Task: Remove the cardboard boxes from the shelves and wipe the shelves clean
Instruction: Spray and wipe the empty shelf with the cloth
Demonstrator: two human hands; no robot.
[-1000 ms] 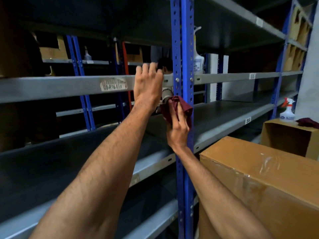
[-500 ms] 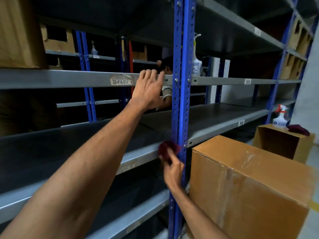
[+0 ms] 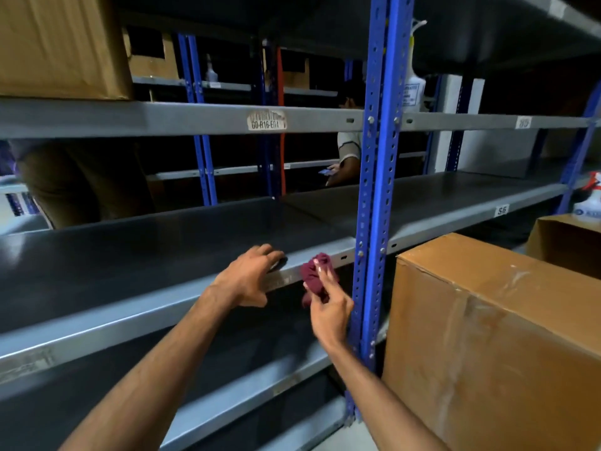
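My left hand (image 3: 248, 275) rests on the front edge of the grey middle shelf (image 3: 136, 255), fingers curled over its lip. Just to its right, my right hand (image 3: 328, 307) holds a crumpled maroon cloth (image 3: 314, 277) against the shelf's front rail, beside the blue upright post (image 3: 374, 190). A large cardboard box (image 3: 494, 340) stands on the floor at the right. Another cardboard box (image 3: 58, 43) sits on the upper shelf at top left.
A smaller open box (image 3: 566, 242) at far right carries a spray bottle (image 3: 590, 203). A white bottle (image 3: 414, 83) stands on the upper shelf behind the post. Another person (image 3: 349, 151) stands behind the racks. Lower shelves (image 3: 227, 395) run beneath my arms.
My left hand dropped from the upper shelf rail to the middle shelf's edge. My right hand carried the cloth down the blue post and now holds it at the middle shelf's front rail.
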